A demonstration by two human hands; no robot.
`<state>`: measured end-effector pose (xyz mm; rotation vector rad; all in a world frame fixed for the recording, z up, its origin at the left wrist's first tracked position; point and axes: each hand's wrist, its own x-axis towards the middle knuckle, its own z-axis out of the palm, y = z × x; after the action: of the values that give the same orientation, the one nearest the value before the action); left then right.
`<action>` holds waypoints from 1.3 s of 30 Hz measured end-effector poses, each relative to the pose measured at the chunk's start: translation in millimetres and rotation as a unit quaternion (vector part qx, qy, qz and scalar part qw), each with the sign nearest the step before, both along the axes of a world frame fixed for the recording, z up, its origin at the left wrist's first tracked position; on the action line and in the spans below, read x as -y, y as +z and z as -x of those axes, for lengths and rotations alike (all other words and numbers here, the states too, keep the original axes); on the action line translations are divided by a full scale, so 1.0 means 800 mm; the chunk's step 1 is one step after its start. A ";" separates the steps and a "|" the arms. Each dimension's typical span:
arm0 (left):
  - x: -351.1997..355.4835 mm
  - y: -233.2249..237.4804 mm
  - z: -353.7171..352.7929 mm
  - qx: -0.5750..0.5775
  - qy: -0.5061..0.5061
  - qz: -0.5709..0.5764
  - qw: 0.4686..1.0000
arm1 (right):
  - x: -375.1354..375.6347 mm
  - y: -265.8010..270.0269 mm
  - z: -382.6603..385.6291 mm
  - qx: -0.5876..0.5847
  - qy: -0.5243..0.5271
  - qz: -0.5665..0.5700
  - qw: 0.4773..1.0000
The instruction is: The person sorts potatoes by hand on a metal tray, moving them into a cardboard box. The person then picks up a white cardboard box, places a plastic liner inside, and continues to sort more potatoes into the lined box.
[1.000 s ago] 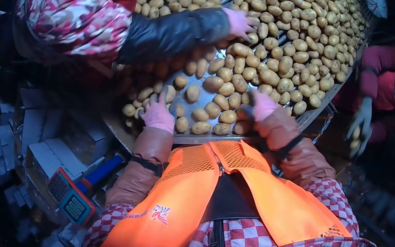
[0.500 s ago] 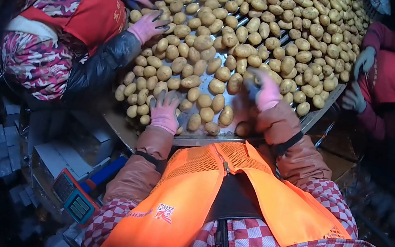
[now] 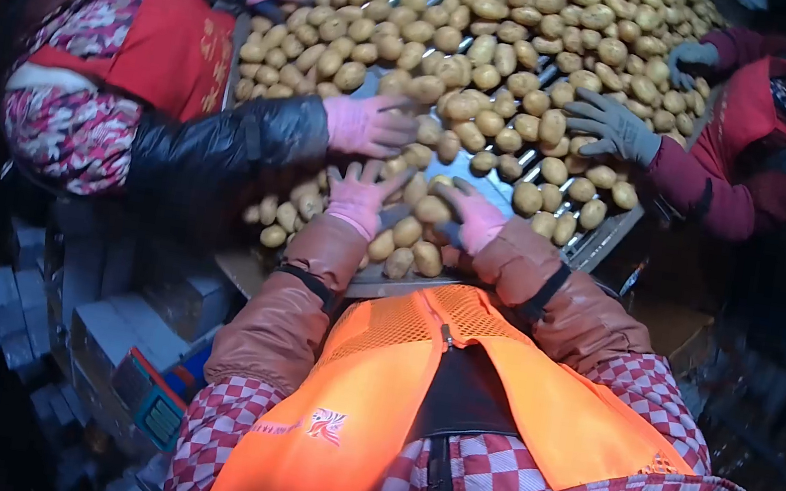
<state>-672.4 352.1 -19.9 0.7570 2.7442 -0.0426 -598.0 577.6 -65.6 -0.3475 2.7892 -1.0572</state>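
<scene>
My left hand [image 3: 359, 201], in a pink glove with grey fingertips, rests on potatoes near the front of the sorting table, its fingers spread. Opposite it, my right hand [image 3: 477, 219] wears the same kind of glove, fingers apart, pointing left against a potato [image 3: 433, 210]. Several potatoes [image 3: 407, 231] lie between my two hands and in front of my vest. Neither hand appears wrapped round a potato, though the undersides of the fingers are hidden.
Potatoes [image 3: 537, 5] cover much of the table, with rollers [image 3: 527, 161] showing between them. At left a co-worker's pink glove [image 3: 370, 125] reaches in close to my left hand; at right another's grey glove [image 3: 615, 128] does too. A digital display [image 3: 148, 399] and boxes [image 3: 130, 329] stand lower left.
My right hand has moved left and down, and my left hand slightly right and up, bringing them closer together. The left co-worker's arm and the right co-worker's hand now reach further over the potatoes.
</scene>
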 end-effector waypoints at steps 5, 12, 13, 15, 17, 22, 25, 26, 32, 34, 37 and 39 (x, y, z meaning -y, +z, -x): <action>0.105 -0.046 -0.047 -0.174 0.069 -0.020 0.982 | -0.041 -0.038 0.023 0.105 -0.140 0.121 0.977; 0.157 -0.039 -0.098 -0.135 0.309 -0.020 0.941 | -0.062 -0.029 0.069 0.114 -0.153 0.168 0.967; 0.156 -0.051 -0.106 -0.171 0.348 -0.022 0.922 | -0.054 -0.008 0.070 0.121 -0.146 0.088 0.978; 0.145 -0.069 -0.124 -0.133 0.328 -0.110 0.929 | -0.034 0.015 0.066 0.146 -0.091 -0.040 0.984; 0.105 -0.071 -0.129 -0.055 0.260 -0.191 0.945 | -0.004 0.031 0.058 0.124 -0.033 -0.181 0.975; 0.010 -0.035 -0.097 -0.003 -0.010 -0.064 0.998 | 0.066 0.013 0.087 0.075 0.011 -0.143 0.987; 0.032 -0.035 -0.085 0.010 0.085 -0.087 0.992 | 0.083 0.008 0.096 0.080 -0.027 -0.103 0.991; 0.038 -0.038 -0.085 -0.004 0.116 -0.092 0.989 | 0.080 -0.001 0.098 0.085 -0.040 -0.085 0.992; 0.116 -0.056 -0.090 -0.068 0.226 -0.042 0.971 | 0.047 -0.043 0.109 0.393 -0.104 0.359 0.840; 0.124 -0.045 -0.093 -0.052 0.273 -0.023 0.960 | 0.022 -0.042 0.100 0.328 -0.041 0.386 0.861; 0.137 -0.054 -0.079 -0.057 0.430 0.011 0.901 | 0.035 0.002 0.063 0.070 0.071 0.286 0.953; 0.139 -0.034 -0.062 -0.091 0.413 0.027 0.906 | 0.020 -0.004 0.053 -0.039 0.102 0.281 0.953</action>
<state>-622.9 241.0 -46.8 -0.4868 2.9830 -0.0084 -640.7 561.2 -69.0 -0.7325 2.3866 -1.7956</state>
